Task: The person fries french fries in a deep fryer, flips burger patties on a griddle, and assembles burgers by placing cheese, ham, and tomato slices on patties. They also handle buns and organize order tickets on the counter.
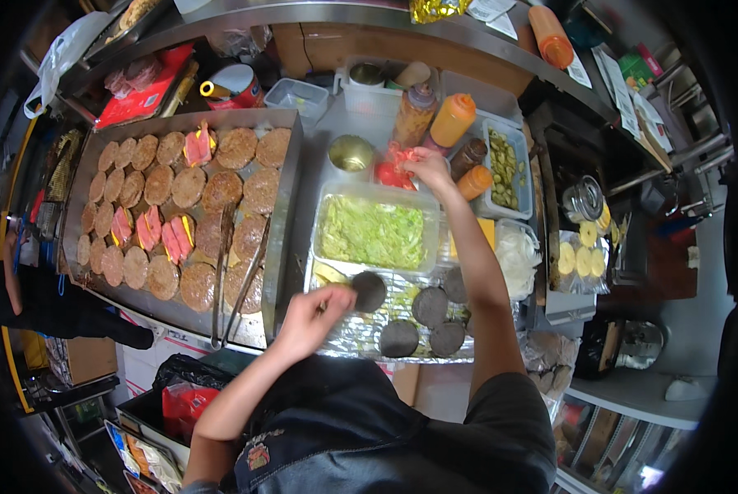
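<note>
My right hand (429,167) reaches across a tub of shredded lettuce (372,231). Its fingers pinch red tomato slices (398,157) at a small container behind the lettuce. My left hand (319,315), somewhat blurred, hovers with curled fingers over the near left of a foil-lined tray (356,336). I cannot make out whether anything is in it. Just right of its fingertips lies a dark bun half (369,291), with a pale yellow piece (328,273) behind. Several more dark bun halves (430,307) rest on the tray, partly hidden by my right forearm.
At left, a griddle (287,185) carries several patties (159,185), some topped with cheese and pink slices. Metal tongs (222,278) lie across its right side. Sauce bottles (452,120), a pickle tub (504,167) and sliced onion (517,265) stand right. Another person (54,302) is far left.
</note>
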`<action>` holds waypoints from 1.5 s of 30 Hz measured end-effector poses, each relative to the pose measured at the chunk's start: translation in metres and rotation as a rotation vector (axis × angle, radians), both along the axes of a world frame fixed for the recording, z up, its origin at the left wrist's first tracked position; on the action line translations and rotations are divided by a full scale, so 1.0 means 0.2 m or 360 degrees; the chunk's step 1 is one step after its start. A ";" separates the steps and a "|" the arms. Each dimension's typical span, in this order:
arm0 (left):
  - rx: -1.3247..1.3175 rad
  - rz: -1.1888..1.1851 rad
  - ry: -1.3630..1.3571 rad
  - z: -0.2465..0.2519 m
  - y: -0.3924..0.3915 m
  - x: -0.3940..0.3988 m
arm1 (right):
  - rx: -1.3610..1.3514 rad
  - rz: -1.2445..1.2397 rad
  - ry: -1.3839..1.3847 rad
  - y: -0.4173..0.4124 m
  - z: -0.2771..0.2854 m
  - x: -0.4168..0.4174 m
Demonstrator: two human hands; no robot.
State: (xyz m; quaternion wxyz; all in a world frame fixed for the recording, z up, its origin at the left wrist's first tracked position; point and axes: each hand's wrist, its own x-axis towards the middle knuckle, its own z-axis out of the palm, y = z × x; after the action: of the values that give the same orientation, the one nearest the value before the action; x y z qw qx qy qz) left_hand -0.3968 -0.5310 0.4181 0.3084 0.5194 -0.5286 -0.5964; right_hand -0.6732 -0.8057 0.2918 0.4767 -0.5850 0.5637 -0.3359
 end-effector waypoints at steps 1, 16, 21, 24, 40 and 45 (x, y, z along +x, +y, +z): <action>0.0010 0.0020 -0.0039 -0.04 -0.07 -0.05 | -0.0029 0.0057 -0.0084 0.12 0.15 0.01; 0.0858 -0.0115 0.0533 -0.61 0.04 -0.43 | 0.0568 -0.0092 -0.0456 1.60 0.12 -0.04; 0.0612 -0.0464 0.0407 -0.84 0.18 -0.35 | 0.0597 -0.0178 -0.0517 1.86 -0.15 -0.01; 0.0598 -0.0536 0.0352 -0.88 0.21 -0.27 | 0.0884 -0.0255 -0.0677 1.91 -0.14 0.03; 0.0627 -0.1074 0.0420 -0.76 0.14 -0.76 | 0.0261 -0.0950 -0.0453 2.05 -0.08 -0.14; 0.0966 -0.0768 0.0280 -0.75 0.16 -0.97 | 0.0181 -0.1170 0.0121 2.10 -0.18 -0.39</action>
State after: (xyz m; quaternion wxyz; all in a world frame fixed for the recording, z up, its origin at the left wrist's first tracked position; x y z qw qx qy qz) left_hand -0.5917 -0.4981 0.2690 0.0360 0.3949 -0.4067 -0.8230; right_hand -0.7504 -0.3856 0.2551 0.3348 -0.3283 0.7710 -0.4310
